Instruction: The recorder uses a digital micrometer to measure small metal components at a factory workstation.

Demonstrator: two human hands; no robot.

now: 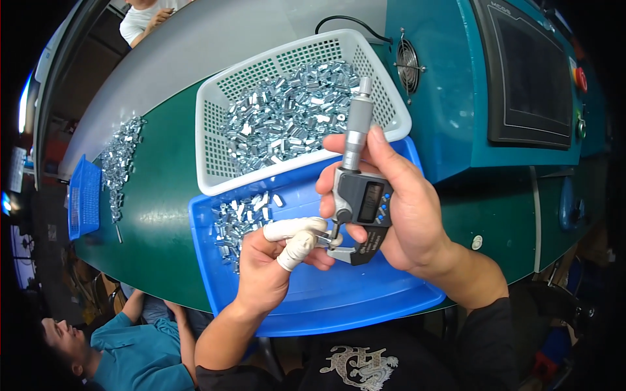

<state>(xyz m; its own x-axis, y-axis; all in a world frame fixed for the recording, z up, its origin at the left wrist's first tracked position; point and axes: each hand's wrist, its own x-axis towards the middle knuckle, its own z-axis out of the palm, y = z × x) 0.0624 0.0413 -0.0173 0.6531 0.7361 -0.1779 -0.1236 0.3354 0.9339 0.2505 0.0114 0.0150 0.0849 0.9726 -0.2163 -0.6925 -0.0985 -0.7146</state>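
My right hand (414, 208) is wrapped round a digital micrometer (362, 195), its thimble pointing up and away and its small screen facing me. White finger cots cover the thumb and forefinger of my left hand (270, 260). Those fingers pinch a small shiny metal part (323, 240) at the micrometer's jaws; most of the part is hidden by the fingers. Both hands are above a blue tray (313, 306), where several similar metal parts (235, 228) lie heaped on the left side. Behind it, a white perforated basket (207, 143) holds a large pile of the same parts.
A teal machine (437, 98) with a dark screen (531, 75) and a red button stands at the right. On the green table (156, 215), more metal parts (120, 153) lie beside a blue basket (85, 195). One person (140, 345) sits at lower left, another (143, 23) at the far side.
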